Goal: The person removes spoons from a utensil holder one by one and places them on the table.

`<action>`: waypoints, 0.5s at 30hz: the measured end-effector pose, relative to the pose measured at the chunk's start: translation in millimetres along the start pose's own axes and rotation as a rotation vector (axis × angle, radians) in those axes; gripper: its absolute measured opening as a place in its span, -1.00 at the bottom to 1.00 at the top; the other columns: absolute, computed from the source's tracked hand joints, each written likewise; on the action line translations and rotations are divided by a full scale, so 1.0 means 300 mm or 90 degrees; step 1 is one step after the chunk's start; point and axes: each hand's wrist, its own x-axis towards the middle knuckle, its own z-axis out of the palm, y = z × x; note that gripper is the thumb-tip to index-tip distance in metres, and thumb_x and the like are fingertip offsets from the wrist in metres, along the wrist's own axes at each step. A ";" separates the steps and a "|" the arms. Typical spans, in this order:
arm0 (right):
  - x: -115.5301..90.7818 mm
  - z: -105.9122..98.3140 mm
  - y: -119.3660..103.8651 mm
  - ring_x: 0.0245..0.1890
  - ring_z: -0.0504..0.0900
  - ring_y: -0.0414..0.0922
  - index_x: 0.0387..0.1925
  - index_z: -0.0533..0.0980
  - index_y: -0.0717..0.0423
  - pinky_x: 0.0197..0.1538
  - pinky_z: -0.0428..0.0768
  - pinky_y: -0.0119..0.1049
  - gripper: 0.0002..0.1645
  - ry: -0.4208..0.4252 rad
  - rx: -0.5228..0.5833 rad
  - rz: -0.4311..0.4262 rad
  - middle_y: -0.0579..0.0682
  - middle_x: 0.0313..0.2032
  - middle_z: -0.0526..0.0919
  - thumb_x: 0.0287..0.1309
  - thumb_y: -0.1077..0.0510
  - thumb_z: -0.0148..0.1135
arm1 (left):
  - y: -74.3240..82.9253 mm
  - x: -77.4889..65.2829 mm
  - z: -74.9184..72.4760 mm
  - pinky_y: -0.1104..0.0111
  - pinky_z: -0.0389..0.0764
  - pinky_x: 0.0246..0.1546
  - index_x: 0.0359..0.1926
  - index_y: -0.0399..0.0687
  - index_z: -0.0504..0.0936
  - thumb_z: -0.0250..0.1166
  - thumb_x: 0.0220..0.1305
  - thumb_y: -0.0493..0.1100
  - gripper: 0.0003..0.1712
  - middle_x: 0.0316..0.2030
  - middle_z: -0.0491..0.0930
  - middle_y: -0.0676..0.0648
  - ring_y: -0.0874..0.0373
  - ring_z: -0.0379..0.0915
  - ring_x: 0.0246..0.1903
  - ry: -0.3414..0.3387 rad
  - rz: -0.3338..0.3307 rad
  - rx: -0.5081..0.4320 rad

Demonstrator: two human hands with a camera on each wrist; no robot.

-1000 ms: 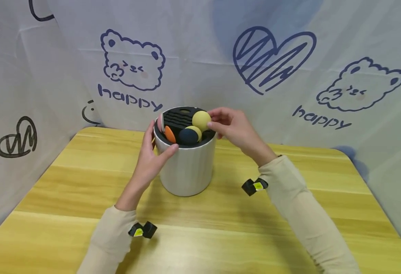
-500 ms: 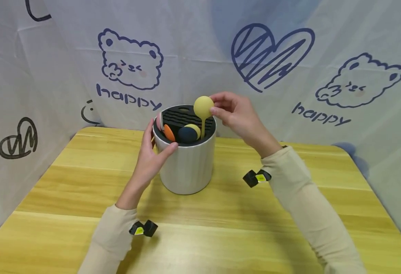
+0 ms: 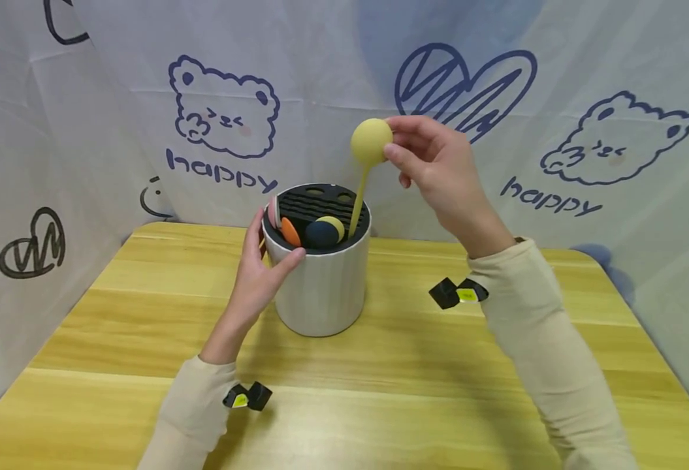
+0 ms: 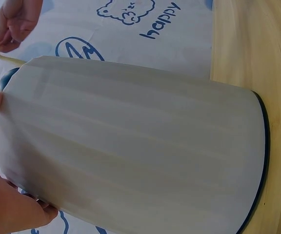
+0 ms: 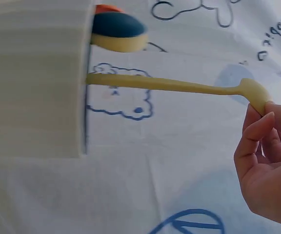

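Note:
A yellow spoon [image 3: 371, 141] with a round bowl and long thin handle leans up out of a white round utensil holder [image 3: 320, 294]. My right hand [image 3: 447, 176] pinches the rim of its bowl between thumb and fingers; the handle's lower end [image 5: 101, 80] is hidden inside the holder in the right wrist view. My left hand [image 3: 256, 274] grips the holder's upper left side, thumb at the front rim. Also in the holder are a dark blue utensil head [image 3: 322, 233], a yellow one behind it, an orange one [image 3: 290, 231] and a pink one [image 3: 273, 212].
The holder has a black slotted insert [image 3: 305, 201] with oval holes at the back. It stands on a wood-grain table [image 3: 344, 405] near the far edge. A white cloth [image 3: 332, 78] with drawn bears and hearts hangs close behind.
My right hand has drawn the yellow spoon upward and then to the right, so more of its handle shows. The left hand and the holder stay in place.

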 end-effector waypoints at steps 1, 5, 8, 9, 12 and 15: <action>0.001 -0.006 -0.011 -0.39 0.48 -0.08 0.02 0.51 0.41 -0.46 0.45 -0.45 -0.68 0.005 0.010 -0.018 0.03 -0.26 0.64 0.21 0.43 0.18 | 0.001 0.000 0.000 0.14 -0.07 0.40 0.52 -0.10 -0.15 0.31 0.18 0.01 0.07 0.49 -0.13 -0.08 0.06 -0.19 0.43 0.000 -0.001 0.000; 0.004 -0.027 -0.046 -0.36 0.51 -0.04 0.01 0.53 0.38 -0.47 0.46 -0.44 -0.68 0.021 0.035 -0.064 0.05 -0.26 0.66 0.20 0.45 0.18 | 0.005 0.000 0.000 0.14 -0.05 0.40 0.52 -0.10 -0.13 0.31 0.18 0.00 0.06 0.48 -0.10 -0.08 0.06 -0.18 0.43 0.000 -0.001 -0.002; 0.004 -0.036 -0.061 -0.35 0.51 -0.02 0.04 0.54 0.31 -0.46 0.47 -0.43 -0.65 0.024 0.030 -0.087 0.07 -0.25 0.65 0.21 0.45 0.17 | 0.005 -0.001 -0.002 0.15 -0.05 0.40 0.52 -0.09 -0.13 0.31 0.18 -0.01 0.06 0.48 -0.10 -0.07 0.06 -0.17 0.43 0.002 -0.001 -0.001; 0.003 -0.038 -0.065 -0.34 0.51 -0.01 0.05 0.54 0.28 -0.45 0.47 -0.42 -0.64 0.023 0.030 -0.093 0.09 -0.24 0.65 0.21 0.45 0.17 | 0.005 -0.002 -0.002 0.15 -0.05 0.40 0.52 -0.08 -0.13 0.31 0.18 -0.01 0.06 0.48 -0.10 -0.07 0.07 -0.17 0.43 0.002 -0.001 -0.001; -0.001 -0.044 -0.072 -0.32 0.51 0.02 0.04 0.56 0.23 -0.44 0.46 -0.42 -0.64 0.020 0.044 -0.102 0.12 -0.21 0.64 0.22 0.45 0.16 | 0.004 -0.003 -0.003 0.15 -0.05 0.40 0.52 -0.07 -0.13 0.31 0.18 -0.01 0.06 0.48 -0.10 -0.06 0.07 -0.17 0.43 0.003 -0.003 0.001; -0.007 -0.047 -0.075 -0.30 0.51 0.03 0.04 0.57 0.22 -0.44 0.46 -0.42 -0.64 0.019 0.049 -0.105 0.13 -0.17 0.65 0.22 0.44 0.15 | 0.003 -0.004 -0.003 0.16 -0.04 0.40 0.52 -0.08 -0.12 0.32 0.17 -0.01 0.06 0.48 -0.10 -0.06 0.07 -0.17 0.43 0.004 -0.002 0.003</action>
